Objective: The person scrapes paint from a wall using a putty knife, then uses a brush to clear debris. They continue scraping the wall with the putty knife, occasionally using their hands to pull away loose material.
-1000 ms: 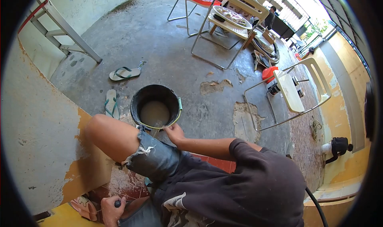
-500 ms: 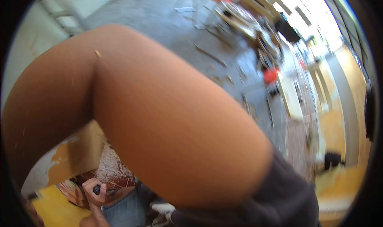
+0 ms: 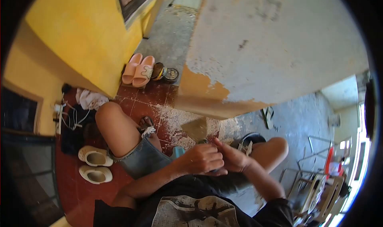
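Both my hands meet in front of my lap. My left hand (image 3: 200,159) is closed, its fingers wrapped round the handle of what looks like a scraper. Beyond the knuckles lies its flat, square olive-brown blade (image 3: 194,129), over the littered floor. My right hand (image 3: 235,158) presses against the left with its thumb stretched along it. Its other fingers curl under, round the dark handle end, and are partly hidden. Pale paint flakes (image 3: 169,121) cover the red tiles. Above stands a grey wall block (image 3: 275,47), its lower corner stripped to orange-tan.
Pink slippers (image 3: 139,70) stand by the yellow wall (image 3: 79,35). Cream clogs (image 3: 95,165) and a white power strip (image 3: 60,117) with cables lie at left. A sandal (image 3: 268,117) lies on the grey floor. Chairs and clutter (image 3: 315,191) are at right.
The view has swung upright from a steep tilt where a bare leg filled most of it. Earlier one hand showed gripping a dark handle; now both hands are together at the lap.
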Available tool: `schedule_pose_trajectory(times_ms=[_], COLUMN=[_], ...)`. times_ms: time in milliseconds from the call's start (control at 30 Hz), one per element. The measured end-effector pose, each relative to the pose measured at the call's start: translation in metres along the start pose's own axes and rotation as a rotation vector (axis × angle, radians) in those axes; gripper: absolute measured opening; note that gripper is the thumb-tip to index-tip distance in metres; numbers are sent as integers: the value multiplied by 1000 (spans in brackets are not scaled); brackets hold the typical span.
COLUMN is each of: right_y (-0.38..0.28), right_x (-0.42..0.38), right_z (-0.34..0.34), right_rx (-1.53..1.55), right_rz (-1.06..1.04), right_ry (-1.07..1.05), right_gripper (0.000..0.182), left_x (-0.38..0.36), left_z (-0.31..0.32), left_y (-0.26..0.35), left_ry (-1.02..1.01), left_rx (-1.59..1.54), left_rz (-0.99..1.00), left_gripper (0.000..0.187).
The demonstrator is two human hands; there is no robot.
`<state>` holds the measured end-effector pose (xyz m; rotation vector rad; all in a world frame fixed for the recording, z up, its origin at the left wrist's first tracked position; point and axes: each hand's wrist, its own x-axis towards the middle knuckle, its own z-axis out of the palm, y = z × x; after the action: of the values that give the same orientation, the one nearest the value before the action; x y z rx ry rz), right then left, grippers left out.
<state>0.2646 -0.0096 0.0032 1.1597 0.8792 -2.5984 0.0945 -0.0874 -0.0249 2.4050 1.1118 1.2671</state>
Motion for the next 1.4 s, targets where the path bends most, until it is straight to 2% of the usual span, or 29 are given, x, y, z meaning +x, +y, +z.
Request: schedule_pose_trajectory(times_ms=[33, 67, 133, 233, 300, 333, 367, 400, 433, 467, 533, 567, 600, 633, 667, 700, 733, 767, 833, 867, 900, 933, 967, 1033, 1067, 1133, 1200, 1400], right_y=[6, 10, 19, 41, 49, 53, 56, 62, 52, 48, 49, 50, 47, 40, 34, 31, 29, 30, 26, 24, 24, 23, 26, 29, 29, 35, 41, 38], right_x=[3, 3, 12, 27, 30, 34, 37, 48, 51, 62, 97, 119, 135, 150, 160, 165, 168, 172, 172, 168, 164, 159, 159, 160, 164, 171, 180, 175], right_z=[3, 1, -9, -12, 6, 17, 24, 20, 28, 28, 18, 10, 4, -1, -6, -10, -15, -20, -26, -25, -23, -21, -22, -24, -21, -28, -35, -29], right_rx=[251, 233, 294, 318, 383, 130, -125, -399, -742, -618, -332, -170, -165, -130, -98, -101, -231, -359, -320, -426, -528, -514, -513, -586, -524, -540, -540, -572], right_rz=[-16, -8, 4, -113, -107, -256, -402, -453, -636, -669, -720, -743, -742, -822, -901, -900, -945, -984, -982, -996, -1007, -972, -965, -1096, -1137, -1135, -1139, -1153], right_ry=[18, 15, 51, 63, 90, 218, 346, 404, 543, 548, 526, 498, 496, 452, 404, 394, 494, 596, 630, 723, 822, 823, 827, 835, 865, 914, 1005, 1098], right_gripper=[53, 53, 36, 32, 29, 28, 28, 29, 30, 31, 31, 32, 32, 29, 27, 27, 26, 25, 26, 28, 31, 34, 34, 34, 27, 24, 22, 21], left_x=[-2, -4, -17, -34, -44, -43, -49, -53, -50, -45, -36, -32, -30, -30, -40, -46, -47, -42, -26, -23, -22, -20, -16, -9, -9, -10, -11, -5], left_z=[4, 7, 13, 9, 6, -5, -10, -11, -13, -15, -20, -12, 2, 17, 32, 42, 49, 53, 64, 65, 66, 65, 64, 61, 63, 65, 74, 80], left_y=[3, 7, 4, 10, 11, 9, 2, -4, -11, -21, -53, -73, -95, -117, -135, -145, -150, -151, -155, -156, -156, -154, -153, -150, -150, -154, -158, -155], left_ry=[-90, -185, -170, -123, 60, 202, 365, 527, 732, 941, 1224, 1290, 1358, 1340, 1191, 999, 778, 781, 685, 698, 684, 662, 661, 705, 708, 610, 617, 665], left_rx=[-22, -47, -130, -294, -582, -629, -584, -537, -578, -616, -618, -595, -568, -658, -864, -1201, -1520, -1515, -1607, -1606, -1596, -1585, -1590, -1507, -1510, -1472, -1516, -1589], left_rz=[0, 13, 22, 34, -158, -228, -265, -301, -363, -429, -810, -903, -988, -1028, -1108, -1058, -985, -991, -742, -743, -835, -929, -935, -940, -937, -876, -878, -898], left_gripper=[31, 33, 34, 31, 23, 17, 21, 25, 26, 28, 28, 29, 31, 30, 38, 44, 51, 51, 55, 55, 51, 48, 48, 42, 42, 39, 39, 41])
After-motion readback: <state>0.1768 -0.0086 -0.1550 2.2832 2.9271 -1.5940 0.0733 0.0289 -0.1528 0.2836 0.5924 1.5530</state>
